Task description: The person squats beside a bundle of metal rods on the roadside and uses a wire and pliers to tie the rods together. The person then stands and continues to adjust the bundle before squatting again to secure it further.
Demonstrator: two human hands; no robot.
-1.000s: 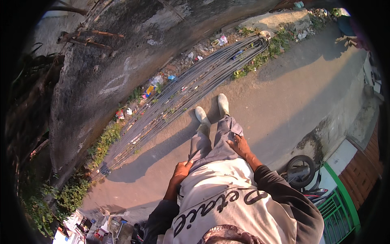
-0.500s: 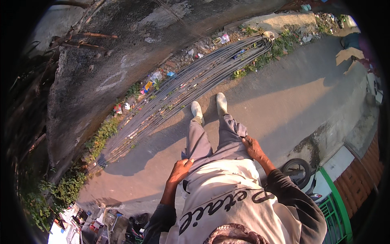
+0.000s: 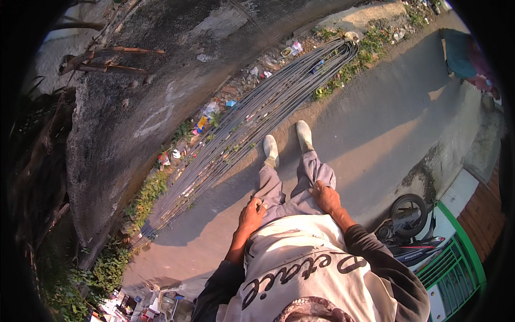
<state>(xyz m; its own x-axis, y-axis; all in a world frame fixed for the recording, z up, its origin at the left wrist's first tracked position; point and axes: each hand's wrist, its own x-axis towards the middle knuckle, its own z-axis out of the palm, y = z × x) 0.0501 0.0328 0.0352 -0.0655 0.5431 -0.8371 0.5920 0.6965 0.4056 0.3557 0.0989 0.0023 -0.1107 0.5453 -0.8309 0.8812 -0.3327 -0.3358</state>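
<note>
trousers (image 3: 294, 205) in curled l grip (image 3: 250, 216), r grip (image 3: 325, 198)

warm sunlight from the right throws long shadows over the pavement (image 3: 370, 115); far left dim, edges curved, corners black.

Rod bundle (image 3: 279, 99) between wall (image 3: 155, 91) and feet (image 3: 271, 149)

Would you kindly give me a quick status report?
Left hand, right hand gripping grey trousers. Long rods on ground beyond footwear. Litter, weeds alongside rods.
</note>
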